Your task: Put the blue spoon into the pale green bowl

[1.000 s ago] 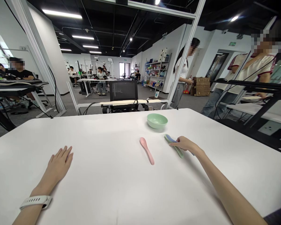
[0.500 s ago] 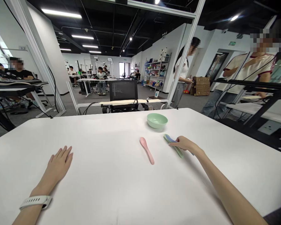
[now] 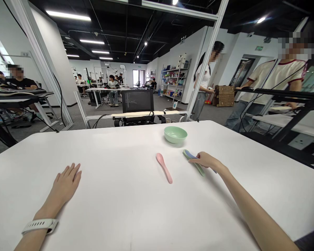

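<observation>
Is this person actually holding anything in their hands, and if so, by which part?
The right hand lies over the handles of a blue spoon and a green spoon, near the bowls; a grip cannot be told. The left hand holds nothing.

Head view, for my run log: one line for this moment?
left hand: flat on white table | right hand: on blue spoon, green spoon | pink spoon, green bowl: untouched
</observation>
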The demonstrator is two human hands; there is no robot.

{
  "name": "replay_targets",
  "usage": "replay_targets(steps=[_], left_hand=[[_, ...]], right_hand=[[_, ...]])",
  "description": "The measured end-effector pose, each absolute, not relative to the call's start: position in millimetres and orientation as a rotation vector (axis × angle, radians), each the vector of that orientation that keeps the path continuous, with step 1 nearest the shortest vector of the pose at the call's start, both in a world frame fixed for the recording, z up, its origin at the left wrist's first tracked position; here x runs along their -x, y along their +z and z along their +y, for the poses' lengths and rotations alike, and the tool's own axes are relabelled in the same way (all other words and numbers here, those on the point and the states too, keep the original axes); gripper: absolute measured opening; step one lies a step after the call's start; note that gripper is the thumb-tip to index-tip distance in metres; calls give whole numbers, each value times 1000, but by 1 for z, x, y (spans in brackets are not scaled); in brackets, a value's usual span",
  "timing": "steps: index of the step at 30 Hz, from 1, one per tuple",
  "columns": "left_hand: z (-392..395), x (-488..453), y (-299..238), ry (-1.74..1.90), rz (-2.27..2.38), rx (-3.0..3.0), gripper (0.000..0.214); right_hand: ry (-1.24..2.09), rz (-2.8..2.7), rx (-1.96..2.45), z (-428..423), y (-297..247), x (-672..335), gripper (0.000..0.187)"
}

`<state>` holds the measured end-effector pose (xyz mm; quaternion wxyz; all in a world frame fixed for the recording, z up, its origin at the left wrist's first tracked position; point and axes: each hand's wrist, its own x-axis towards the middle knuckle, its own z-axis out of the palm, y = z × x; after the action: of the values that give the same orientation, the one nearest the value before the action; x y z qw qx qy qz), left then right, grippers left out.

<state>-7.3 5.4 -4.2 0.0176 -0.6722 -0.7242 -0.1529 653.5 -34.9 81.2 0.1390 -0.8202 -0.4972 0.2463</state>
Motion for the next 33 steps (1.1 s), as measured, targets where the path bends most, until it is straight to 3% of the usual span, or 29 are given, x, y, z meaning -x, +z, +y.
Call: replay_targets(steps=[25,33], left_hand=[[5,6,-4,-525,-2259,2074,90],[4,3,-1,-503,-2278,2067,88]], right_hand=[[670,-1402,2392,-38,90,-658,49],[238,-1149,2412,-38,93,-724,37]])
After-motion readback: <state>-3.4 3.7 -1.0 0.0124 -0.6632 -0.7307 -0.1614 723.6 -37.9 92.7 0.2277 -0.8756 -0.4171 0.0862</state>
